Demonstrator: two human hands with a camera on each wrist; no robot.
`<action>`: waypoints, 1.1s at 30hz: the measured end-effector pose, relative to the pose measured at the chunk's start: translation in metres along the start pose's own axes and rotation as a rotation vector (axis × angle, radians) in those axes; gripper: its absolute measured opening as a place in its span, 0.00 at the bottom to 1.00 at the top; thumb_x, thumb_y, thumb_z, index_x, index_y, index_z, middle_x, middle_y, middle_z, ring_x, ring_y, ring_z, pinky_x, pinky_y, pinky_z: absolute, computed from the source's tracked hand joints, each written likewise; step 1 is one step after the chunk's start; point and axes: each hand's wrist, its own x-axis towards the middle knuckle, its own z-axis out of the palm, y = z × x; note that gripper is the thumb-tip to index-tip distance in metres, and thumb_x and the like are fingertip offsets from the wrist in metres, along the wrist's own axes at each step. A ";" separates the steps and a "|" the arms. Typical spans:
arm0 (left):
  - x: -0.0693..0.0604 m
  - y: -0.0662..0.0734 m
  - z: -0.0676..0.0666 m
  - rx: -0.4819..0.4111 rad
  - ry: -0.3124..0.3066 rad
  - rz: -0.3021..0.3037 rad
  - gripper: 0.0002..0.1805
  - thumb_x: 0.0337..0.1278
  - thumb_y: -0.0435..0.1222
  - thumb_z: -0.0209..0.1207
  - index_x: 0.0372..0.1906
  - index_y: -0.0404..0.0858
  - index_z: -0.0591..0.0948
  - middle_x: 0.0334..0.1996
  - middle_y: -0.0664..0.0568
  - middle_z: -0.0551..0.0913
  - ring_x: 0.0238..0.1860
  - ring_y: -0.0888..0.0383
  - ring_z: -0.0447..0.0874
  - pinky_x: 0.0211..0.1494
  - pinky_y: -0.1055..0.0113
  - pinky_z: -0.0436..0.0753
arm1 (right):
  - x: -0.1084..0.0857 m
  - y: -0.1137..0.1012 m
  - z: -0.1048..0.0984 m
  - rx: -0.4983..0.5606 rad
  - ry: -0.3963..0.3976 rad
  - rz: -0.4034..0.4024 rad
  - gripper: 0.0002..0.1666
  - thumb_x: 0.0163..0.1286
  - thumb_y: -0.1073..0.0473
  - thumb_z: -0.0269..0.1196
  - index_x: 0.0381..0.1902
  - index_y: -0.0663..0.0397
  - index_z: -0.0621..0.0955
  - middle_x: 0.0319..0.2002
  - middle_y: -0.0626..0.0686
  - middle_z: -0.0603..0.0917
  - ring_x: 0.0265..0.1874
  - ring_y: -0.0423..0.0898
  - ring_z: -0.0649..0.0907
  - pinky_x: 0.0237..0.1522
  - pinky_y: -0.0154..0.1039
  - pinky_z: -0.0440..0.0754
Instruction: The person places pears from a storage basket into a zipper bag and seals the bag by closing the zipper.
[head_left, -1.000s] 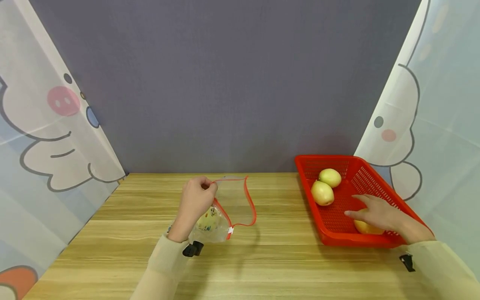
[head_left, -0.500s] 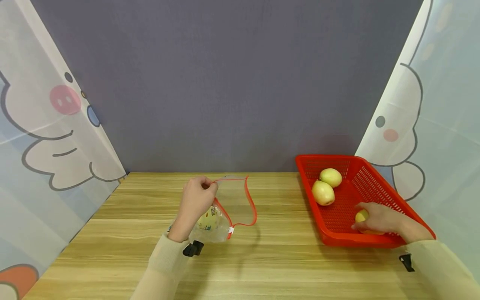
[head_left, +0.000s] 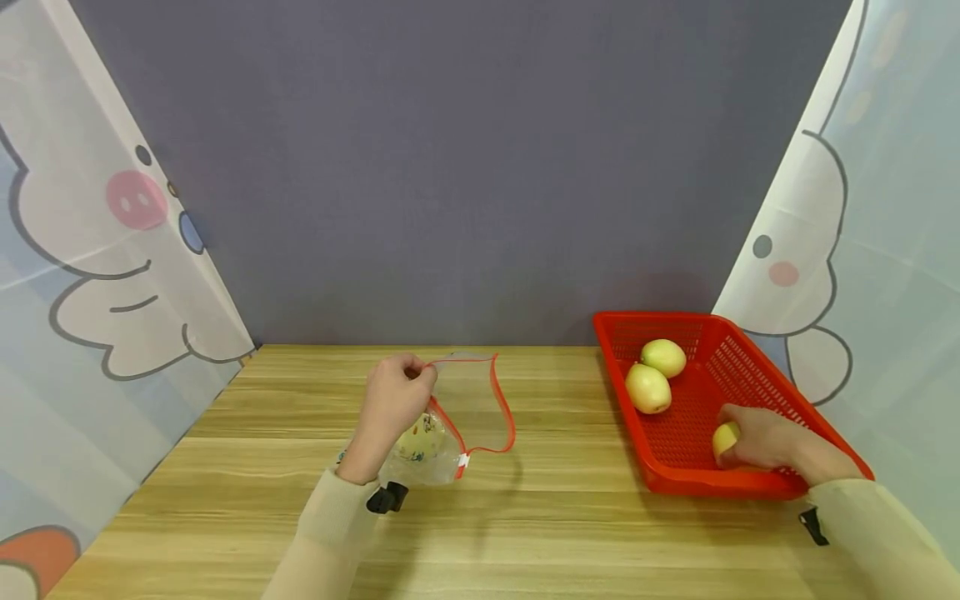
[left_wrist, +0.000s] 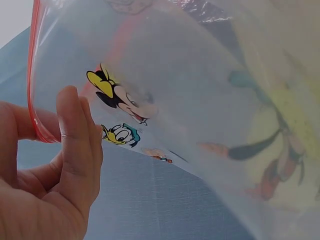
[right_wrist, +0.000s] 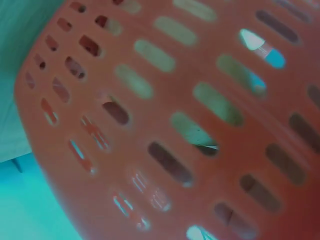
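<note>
My left hand (head_left: pixel 397 400) pinches the red-edged rim of a clear zip bag (head_left: pixel 474 408) above the wooden table. The bag's mouth gapes to the right, and a pale yellow apple (head_left: pixel 418 440) shows through its printed film. In the left wrist view, thumb and fingers (left_wrist: pixel 75 135) hold the bag's red edge (left_wrist: pixel 34 85) beside cartoon faces. On the right, my right hand (head_left: pixel 761 437) grips a yellow apple (head_left: pixel 725 438) near the front of a red plastic basket (head_left: pixel 678 479). The right wrist view is mostly filled by the slotted basket wall (right_wrist: pixel 175 115), which hides most of that hand.
Two more pale yellow apples, one in front (head_left: pixel 648 389) and one behind (head_left: pixel 663 358), lie against the basket's left side. A grey panel (head_left: pixel 465 183) stands behind the table (head_left: pixel 555 517). Curtains with cartoon prints hang on the left (head_left: pixel 97 250) and right (head_left: pixel 900 250).
My right hand has lowered onto the apple at the basket's front, and its fingers have closed around it. The left hand and the bag have stayed almost still.
</note>
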 end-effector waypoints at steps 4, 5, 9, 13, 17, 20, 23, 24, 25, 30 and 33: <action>0.000 -0.001 0.000 0.005 0.003 0.012 0.11 0.67 0.36 0.56 0.31 0.36 0.84 0.22 0.49 0.81 0.16 0.54 0.75 0.23 0.61 0.75 | 0.001 -0.004 0.000 0.019 -0.001 -0.002 0.26 0.54 0.51 0.74 0.46 0.57 0.78 0.34 0.51 0.78 0.35 0.52 0.77 0.36 0.46 0.74; 0.001 -0.002 0.001 0.006 0.004 0.013 0.11 0.67 0.37 0.56 0.31 0.37 0.84 0.22 0.49 0.81 0.16 0.53 0.75 0.23 0.61 0.75 | 0.001 -0.005 0.000 0.025 0.000 -0.003 0.26 0.54 0.51 0.73 0.46 0.57 0.77 0.34 0.50 0.79 0.35 0.52 0.77 0.36 0.46 0.73; 0.002 -0.003 0.002 0.009 0.005 0.014 0.11 0.67 0.37 0.56 0.33 0.36 0.85 0.23 0.49 0.82 0.17 0.53 0.75 0.23 0.61 0.76 | 0.002 -0.008 -0.002 0.041 0.020 -0.016 0.27 0.54 0.53 0.73 0.47 0.58 0.76 0.33 0.50 0.79 0.34 0.51 0.77 0.36 0.45 0.74; 0.001 -0.002 0.001 0.012 0.003 0.009 0.11 0.68 0.37 0.56 0.34 0.36 0.85 0.23 0.49 0.82 0.17 0.53 0.75 0.23 0.60 0.75 | 0.002 -0.010 -0.003 0.049 0.059 -0.026 0.29 0.55 0.52 0.73 0.49 0.61 0.76 0.33 0.50 0.79 0.33 0.50 0.77 0.36 0.45 0.75; 0.000 0.000 0.000 0.019 0.004 0.009 0.11 0.67 0.37 0.56 0.33 0.36 0.85 0.22 0.49 0.81 0.16 0.53 0.75 0.24 0.61 0.75 | 0.002 -0.012 -0.004 0.028 0.107 -0.036 0.32 0.56 0.50 0.71 0.51 0.66 0.77 0.35 0.52 0.81 0.36 0.53 0.78 0.39 0.50 0.78; 0.000 0.001 -0.001 0.022 0.003 0.010 0.11 0.67 0.37 0.57 0.32 0.36 0.84 0.22 0.49 0.81 0.16 0.54 0.74 0.24 0.61 0.74 | 0.002 -0.014 -0.004 0.015 0.133 -0.037 0.33 0.56 0.48 0.71 0.51 0.67 0.77 0.36 0.54 0.81 0.37 0.55 0.78 0.40 0.51 0.78; 0.000 0.001 -0.001 0.021 0.002 0.009 0.11 0.67 0.37 0.57 0.32 0.36 0.84 0.22 0.49 0.81 0.16 0.53 0.74 0.23 0.61 0.74 | 0.002 -0.016 -0.004 0.021 0.154 -0.047 0.33 0.57 0.48 0.72 0.51 0.67 0.77 0.35 0.53 0.81 0.36 0.53 0.78 0.38 0.49 0.78; 0.000 0.000 -0.001 0.020 0.002 0.009 0.11 0.67 0.37 0.56 0.31 0.36 0.84 0.21 0.49 0.81 0.16 0.53 0.74 0.23 0.61 0.74 | 0.002 -0.018 -0.005 0.027 0.161 -0.050 0.33 0.57 0.48 0.72 0.51 0.66 0.77 0.35 0.52 0.81 0.35 0.52 0.78 0.37 0.48 0.77; 0.000 0.000 -0.001 0.021 0.001 0.008 0.11 0.67 0.37 0.56 0.31 0.36 0.84 0.21 0.49 0.81 0.16 0.53 0.74 0.23 0.61 0.74 | 0.002 -0.019 -0.006 0.034 0.166 -0.055 0.33 0.57 0.48 0.72 0.51 0.67 0.76 0.35 0.53 0.81 0.35 0.52 0.78 0.37 0.47 0.77; 0.001 0.000 0.000 0.013 -0.003 0.009 0.11 0.68 0.37 0.56 0.32 0.37 0.84 0.22 0.49 0.81 0.16 0.54 0.76 0.22 0.61 0.75 | 0.000 -0.027 -0.013 0.075 0.162 -0.032 0.37 0.60 0.48 0.70 0.55 0.68 0.70 0.36 0.55 0.81 0.34 0.52 0.79 0.36 0.47 0.77; 0.001 0.000 0.000 0.014 -0.002 0.010 0.11 0.68 0.37 0.56 0.32 0.37 0.84 0.22 0.49 0.81 0.16 0.53 0.76 0.22 0.61 0.75 | -0.001 -0.031 -0.014 0.095 0.172 -0.029 0.36 0.60 0.49 0.70 0.56 0.67 0.68 0.36 0.55 0.81 0.33 0.51 0.79 0.35 0.45 0.77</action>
